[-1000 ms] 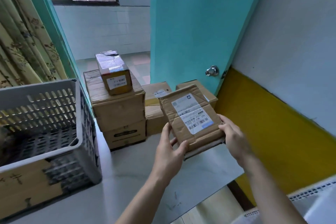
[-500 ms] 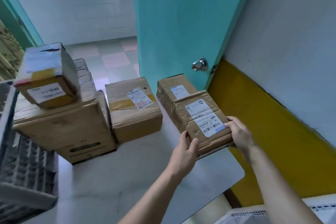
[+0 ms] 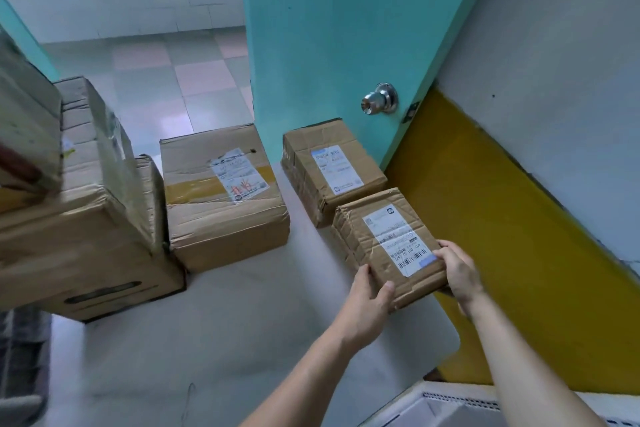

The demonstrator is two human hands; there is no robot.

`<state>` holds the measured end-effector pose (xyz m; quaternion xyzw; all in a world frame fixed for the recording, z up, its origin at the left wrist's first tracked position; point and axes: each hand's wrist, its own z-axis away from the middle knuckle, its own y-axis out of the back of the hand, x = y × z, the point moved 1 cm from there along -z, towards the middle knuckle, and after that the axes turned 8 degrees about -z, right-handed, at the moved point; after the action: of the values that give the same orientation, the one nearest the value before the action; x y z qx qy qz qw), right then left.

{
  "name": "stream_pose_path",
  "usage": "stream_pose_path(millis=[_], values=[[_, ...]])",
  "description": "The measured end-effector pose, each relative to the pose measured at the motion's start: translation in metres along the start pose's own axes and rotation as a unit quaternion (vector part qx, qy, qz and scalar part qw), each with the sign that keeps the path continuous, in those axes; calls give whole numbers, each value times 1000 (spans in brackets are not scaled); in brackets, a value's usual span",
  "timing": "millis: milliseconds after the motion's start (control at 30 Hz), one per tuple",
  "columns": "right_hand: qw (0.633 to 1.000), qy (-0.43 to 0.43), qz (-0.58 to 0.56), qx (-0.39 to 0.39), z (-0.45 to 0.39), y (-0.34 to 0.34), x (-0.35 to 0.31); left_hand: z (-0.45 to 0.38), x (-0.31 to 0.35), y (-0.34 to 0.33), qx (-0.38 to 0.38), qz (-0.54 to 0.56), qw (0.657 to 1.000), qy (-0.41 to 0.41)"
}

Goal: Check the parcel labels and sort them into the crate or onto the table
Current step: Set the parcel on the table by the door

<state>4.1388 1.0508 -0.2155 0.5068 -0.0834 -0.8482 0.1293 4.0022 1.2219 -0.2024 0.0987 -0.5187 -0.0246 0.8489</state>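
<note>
A small flat cardboard parcel (image 3: 382,246) with a white barcode label facing up sits low at the right side of the white table (image 3: 225,340), just in front of another labelled parcel (image 3: 332,170). My left hand (image 3: 369,305) grips its near left corner, thumb on top. My right hand (image 3: 457,270) grips its right edge, fingers on the label's corner. Whether the parcel rests on the table or hovers just above it, I cannot tell. Only a dark sliver of the grey crate (image 3: 20,357) shows at the lower left edge.
A larger taped parcel (image 3: 221,198) lies mid-table, and stacked big boxes (image 3: 79,236) stand at the left. A teal door (image 3: 329,28) with a metal knob (image 3: 379,102) rises behind. A yellow and grey wall borders the right. A white perforated bin (image 3: 467,406) is at the bottom right.
Both hands carried the small parcel down and to the right, toward the table beside the far parcel. The view swung right, so the crate slid almost out of sight.
</note>
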Motion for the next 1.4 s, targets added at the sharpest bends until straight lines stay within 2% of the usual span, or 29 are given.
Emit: stream_pose_path(millis=[267,733,900,1000,1133,1267,1400], values=[[999,-10,18,-25,-26,-6,13,-21,-17,-10,-13,25,999,21],[999,0,-43,-21,-58,-12,40,-36,-34,-15,-25,28,999,15],[999,32,14,3,-57,-9,35,-35,-36,-5,-17,-13,1000,14],[990,80,87,75,-46,-7,23,-31,-39,11,30,-23,999,13],[971,155,107,147,-30,-12,-5,-24,-42,38,109,-23,994,12],[959,229,98,136,-9,-39,-39,-10,-40,67,195,-14,981,-13],[949,295,83,78,20,-80,-69,15,-30,98,262,1,964,-51]])
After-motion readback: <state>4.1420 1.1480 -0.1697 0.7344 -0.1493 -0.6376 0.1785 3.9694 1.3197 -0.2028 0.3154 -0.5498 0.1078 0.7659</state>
